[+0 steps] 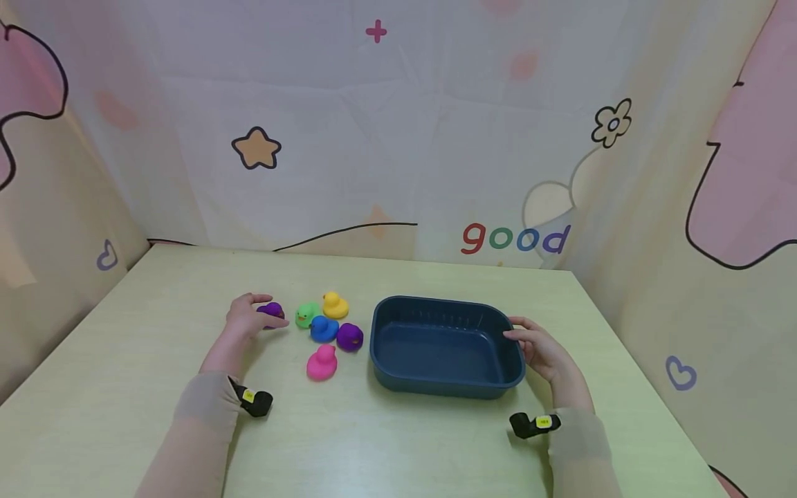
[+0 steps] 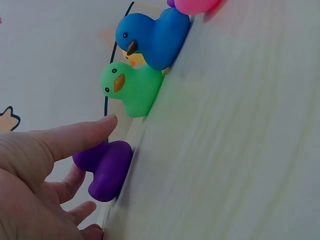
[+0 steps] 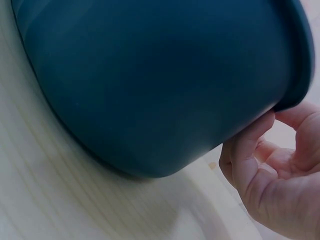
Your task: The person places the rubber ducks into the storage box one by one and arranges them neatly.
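Note:
At the left of the ducks, my left hand [image 1: 246, 317] reaches around a purple rubber duck [image 1: 272, 310]. In the left wrist view its thumb [image 2: 80, 137] is straight and spread from the fingers; the purple duck [image 2: 107, 170] stands on the table between them, and firm contact cannot be made out. My right hand [image 1: 543, 349] holds the right end of a dark blue plastic basin [image 1: 448, 386]. The right wrist view shows curled fingers [image 3: 245, 155] against the outer wall of the basin [image 3: 165, 90], with the thumb at its rim. No ducks lie in the basin.
Between the left hand and the basin sit a green duck [image 1: 306, 315], a yellow duck [image 1: 336, 306], a blue duck [image 1: 324, 330], a second purple duck [image 1: 350, 337] and a pink duck [image 1: 322, 364]. A printed curtain [image 1: 373, 138] borders the pale table [image 1: 349, 443].

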Motion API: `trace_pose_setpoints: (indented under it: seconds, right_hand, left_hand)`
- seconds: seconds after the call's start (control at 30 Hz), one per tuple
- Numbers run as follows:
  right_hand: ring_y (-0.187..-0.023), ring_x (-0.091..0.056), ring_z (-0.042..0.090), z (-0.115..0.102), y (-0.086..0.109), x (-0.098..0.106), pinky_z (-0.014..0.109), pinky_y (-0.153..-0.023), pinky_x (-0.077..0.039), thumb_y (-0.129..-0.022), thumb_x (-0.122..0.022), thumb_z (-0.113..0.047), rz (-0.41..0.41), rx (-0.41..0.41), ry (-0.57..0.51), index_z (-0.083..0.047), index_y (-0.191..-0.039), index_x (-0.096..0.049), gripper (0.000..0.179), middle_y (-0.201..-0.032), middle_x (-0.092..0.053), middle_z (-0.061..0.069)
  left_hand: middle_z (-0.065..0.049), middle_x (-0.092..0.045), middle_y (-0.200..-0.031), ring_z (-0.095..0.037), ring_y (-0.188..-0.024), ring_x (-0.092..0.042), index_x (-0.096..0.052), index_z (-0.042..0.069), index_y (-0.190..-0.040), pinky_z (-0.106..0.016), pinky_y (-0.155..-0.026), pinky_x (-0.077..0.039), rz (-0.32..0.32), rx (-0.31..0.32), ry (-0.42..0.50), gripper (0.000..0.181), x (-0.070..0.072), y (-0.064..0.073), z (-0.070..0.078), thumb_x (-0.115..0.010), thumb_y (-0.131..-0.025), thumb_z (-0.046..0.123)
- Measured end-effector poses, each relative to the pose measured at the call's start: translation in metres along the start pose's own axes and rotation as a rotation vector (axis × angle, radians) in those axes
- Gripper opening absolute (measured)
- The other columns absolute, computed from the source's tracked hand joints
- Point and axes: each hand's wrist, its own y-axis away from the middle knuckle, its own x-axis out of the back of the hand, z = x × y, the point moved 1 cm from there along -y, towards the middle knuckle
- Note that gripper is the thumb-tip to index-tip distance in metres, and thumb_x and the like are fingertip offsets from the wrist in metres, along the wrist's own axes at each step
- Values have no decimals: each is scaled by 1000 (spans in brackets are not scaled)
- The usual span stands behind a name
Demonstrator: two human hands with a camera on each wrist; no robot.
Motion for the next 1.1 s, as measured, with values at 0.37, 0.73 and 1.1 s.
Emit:
trace_pose_setpoints:
  seconds: [0.37,0.73,1.1]
  right_hand:
    - [-56,-59,0,-1,0,-1,13,-57,-51,-97,-50,-3,20,-7,9,-20,-107,-51,19,-76,-68,-9]
    - [-55,-59,-1,1,-1,-1,13,-57,-50,-98,-49,-4,20,-7,16,-21,-106,-52,19,-74,-67,-10]
    - [-56,-60,0,2,0,1,13,-57,-50,-98,-50,-4,22,-6,6,-20,-109,-49,20,-76,-68,-10]
  left_hand:
    - [-31,-18,-156,-50,-143,-12,-48,-5,-133,-56,-118,-17,48,7,-86,64,-4,-5,-7,-79,-80,13]
    - [-31,-32,-146,-46,-138,-23,-51,-6,-128,-53,-115,-27,99,1,-112,58,-9,-6,-11,-77,-83,21]
    - [-29,-31,-152,-46,-144,-21,-47,-1,-140,-56,-118,-17,15,5,-8,68,4,-6,-5,-76,-85,26]
